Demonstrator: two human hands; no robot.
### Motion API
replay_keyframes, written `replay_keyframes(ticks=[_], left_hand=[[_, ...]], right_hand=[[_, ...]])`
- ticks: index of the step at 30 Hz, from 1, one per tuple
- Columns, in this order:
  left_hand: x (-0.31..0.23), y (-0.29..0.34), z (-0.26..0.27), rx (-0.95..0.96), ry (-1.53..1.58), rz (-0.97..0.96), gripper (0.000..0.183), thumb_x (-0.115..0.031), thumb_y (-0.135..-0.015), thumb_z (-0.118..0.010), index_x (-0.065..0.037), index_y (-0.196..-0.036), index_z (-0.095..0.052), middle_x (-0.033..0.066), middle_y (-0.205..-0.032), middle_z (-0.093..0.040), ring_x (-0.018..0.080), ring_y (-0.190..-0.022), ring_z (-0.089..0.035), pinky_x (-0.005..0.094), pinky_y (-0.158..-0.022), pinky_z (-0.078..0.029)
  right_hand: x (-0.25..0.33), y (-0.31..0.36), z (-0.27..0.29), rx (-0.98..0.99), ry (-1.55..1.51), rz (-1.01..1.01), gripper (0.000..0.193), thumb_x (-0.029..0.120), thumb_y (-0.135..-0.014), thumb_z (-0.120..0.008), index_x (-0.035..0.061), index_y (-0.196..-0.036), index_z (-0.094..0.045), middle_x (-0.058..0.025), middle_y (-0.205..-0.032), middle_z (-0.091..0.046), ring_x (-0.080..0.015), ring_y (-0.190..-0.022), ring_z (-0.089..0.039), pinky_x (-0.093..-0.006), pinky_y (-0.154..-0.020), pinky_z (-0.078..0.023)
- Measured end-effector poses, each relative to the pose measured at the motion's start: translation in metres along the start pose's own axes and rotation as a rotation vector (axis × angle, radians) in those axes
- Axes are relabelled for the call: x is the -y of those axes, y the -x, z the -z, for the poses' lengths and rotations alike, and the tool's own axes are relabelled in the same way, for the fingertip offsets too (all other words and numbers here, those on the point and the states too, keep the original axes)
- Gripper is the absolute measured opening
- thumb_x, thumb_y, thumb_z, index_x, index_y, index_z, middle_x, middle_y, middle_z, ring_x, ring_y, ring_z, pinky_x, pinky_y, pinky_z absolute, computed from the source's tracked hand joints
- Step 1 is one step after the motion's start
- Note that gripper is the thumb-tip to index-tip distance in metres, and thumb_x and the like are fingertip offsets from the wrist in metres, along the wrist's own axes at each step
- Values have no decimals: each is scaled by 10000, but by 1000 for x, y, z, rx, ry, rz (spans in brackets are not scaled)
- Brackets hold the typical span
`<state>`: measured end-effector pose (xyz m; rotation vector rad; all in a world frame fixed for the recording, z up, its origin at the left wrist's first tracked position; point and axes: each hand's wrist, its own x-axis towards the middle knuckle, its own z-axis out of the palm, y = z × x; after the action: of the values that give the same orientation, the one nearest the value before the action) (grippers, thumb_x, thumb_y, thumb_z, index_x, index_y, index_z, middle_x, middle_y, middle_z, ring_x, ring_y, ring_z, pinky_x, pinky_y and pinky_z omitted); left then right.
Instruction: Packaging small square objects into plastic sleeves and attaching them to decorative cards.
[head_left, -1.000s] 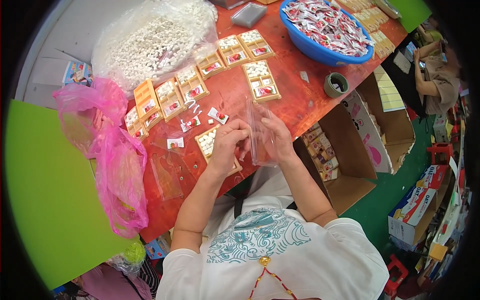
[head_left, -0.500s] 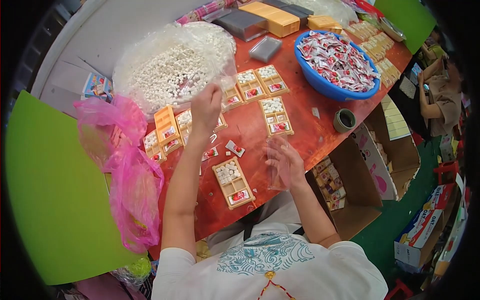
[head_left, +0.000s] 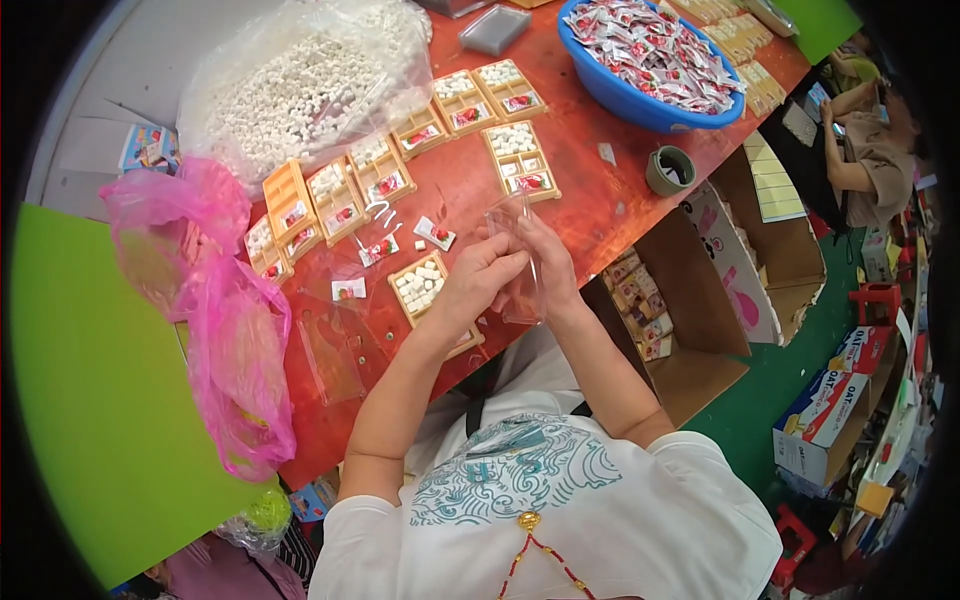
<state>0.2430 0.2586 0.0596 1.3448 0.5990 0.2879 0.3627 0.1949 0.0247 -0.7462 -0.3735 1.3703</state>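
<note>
My right hand [head_left: 548, 250] holds a clear plastic cover [head_left: 522, 305] tilted over the table's near edge. My left hand [head_left: 482, 278] meets it there, fingers bent and pressed together against the cover; whatever they pinch is hidden. Left of them lies a yellow compartment tray [head_left: 398, 296] with white cubes [head_left: 420, 285], partly covered by my left hand and forearm. Beyond my hands sits another filled tray [head_left: 517, 160] with white cubes and a red-and-white sachet. Loose strawberry-print sachets [head_left: 434, 234] and one white cube [head_left: 420, 244] lie beside the near tray.
A row of filled trays [head_left: 340, 195] runs along a clear bag of white cubes [head_left: 290, 90]. A blue basin [head_left: 650, 125] of sachets stands at the far right, near a grey-green cup [head_left: 670, 170]. A pink bag [head_left: 225, 350] hangs left. Cardboard boxes [head_left: 690, 290] stand right.
My left hand has come back from the tray row to my right hand, which still holds the clear cover. The view has shifted, so the table's things appear higher and further left.
</note>
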Motion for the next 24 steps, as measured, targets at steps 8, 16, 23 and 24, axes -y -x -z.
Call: replay_keyframes(ticks=[8, 16, 23, 24], left_hand=[[12, 17, -18, -10, 258, 15, 195, -197, -951, -481, -39, -865, -559, 32, -639, -558, 76, -476, -485, 194, -434, -369], [23, 18, -22, 7, 345, 4, 196, -193, -943, -482, -21, -888, -559, 69, -657, -573, 109, -489, -507, 198, -441, -389], [28, 16, -23, 0, 376, 9, 206, -201, -977, -451, -41, -893, -550, 42, -647, -570, 84, -461, -490, 195, -430, -366], [28, 16, -23, -2, 372, 15, 208, -202, -979, -449, -42, -894, -551, 43, -649, -572, 83, -457, -487, 195, -431, -365]], right_hand=[[-4, 13, 10, 25, 90, -33, 562, 345, -943, -443, -10, -1376, -388, -159, -1155, -572, -172, -888, -631, -265, -629, -544], [-5, 20, 1, -36, 143, -30, 600, 370, -949, -405, -22, -1401, -358, -193, -1300, -518, -177, -910, -635, -236, -589, -536], [-12, 17, 6, -84, 101, -59, 640, 401, -941, -409, -27, -1411, -337, -212, -1386, -432, -235, -1145, -543, -291, -871, -496], [-14, 16, 8, -81, 91, -41, 646, 406, -940, -410, -26, -1414, -332, -215, -1392, -424, -238, -1147, -542, -292, -873, -495]])
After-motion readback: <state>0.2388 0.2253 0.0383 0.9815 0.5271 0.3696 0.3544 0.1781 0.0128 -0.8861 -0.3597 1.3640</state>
